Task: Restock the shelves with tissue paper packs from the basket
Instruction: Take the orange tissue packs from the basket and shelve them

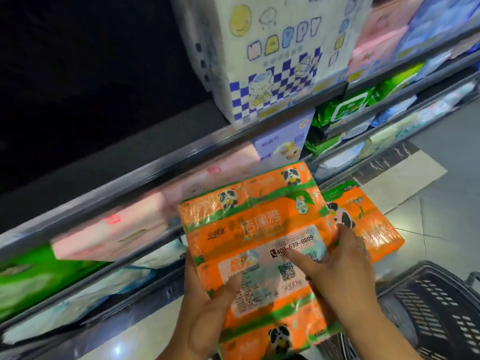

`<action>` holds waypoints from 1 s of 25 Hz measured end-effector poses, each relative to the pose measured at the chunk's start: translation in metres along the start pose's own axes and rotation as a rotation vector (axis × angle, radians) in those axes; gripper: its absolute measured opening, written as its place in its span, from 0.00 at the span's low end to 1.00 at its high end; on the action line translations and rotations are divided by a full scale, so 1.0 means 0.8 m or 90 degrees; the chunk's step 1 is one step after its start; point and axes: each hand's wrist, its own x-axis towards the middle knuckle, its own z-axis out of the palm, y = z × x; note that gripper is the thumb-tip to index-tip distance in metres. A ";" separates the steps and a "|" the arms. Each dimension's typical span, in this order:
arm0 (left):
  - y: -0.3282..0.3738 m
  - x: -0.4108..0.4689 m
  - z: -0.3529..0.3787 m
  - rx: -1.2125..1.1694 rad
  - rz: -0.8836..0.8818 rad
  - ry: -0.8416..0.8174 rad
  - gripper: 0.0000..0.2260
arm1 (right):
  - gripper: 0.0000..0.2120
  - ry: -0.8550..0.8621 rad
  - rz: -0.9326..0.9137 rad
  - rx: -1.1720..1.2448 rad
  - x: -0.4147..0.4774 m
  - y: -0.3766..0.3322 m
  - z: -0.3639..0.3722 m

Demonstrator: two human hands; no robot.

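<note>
An orange tissue pack (257, 229) with panda prints and a white label is held flat in front of me, low before the shelves. My left hand (205, 305) grips its left edge, thumb on top. My right hand (342, 271) holds the right edge, its thumb lying across the label. A second orange pack (368, 219) lies on the floor just behind and to the right. The dark plastic basket (439, 307) stands at the lower right; its contents are not visible.
Shelves (145, 172) run diagonally from lower left to upper right, holding pink packs (111, 229), green packs (345, 107), a lilac box (283, 141) and a large white checked "HAPPY" bundle (272, 55) on top. Pale floor tiles (446, 203) spread to the right.
</note>
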 end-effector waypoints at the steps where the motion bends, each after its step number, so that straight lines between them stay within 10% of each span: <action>1: 0.007 -0.015 -0.022 -0.001 0.008 0.013 0.35 | 0.53 -0.005 -0.015 0.014 -0.016 -0.017 -0.001; 25: 0.188 -0.108 -0.304 -0.029 0.158 0.097 0.22 | 0.22 -0.203 -0.168 0.255 -0.108 -0.328 -0.051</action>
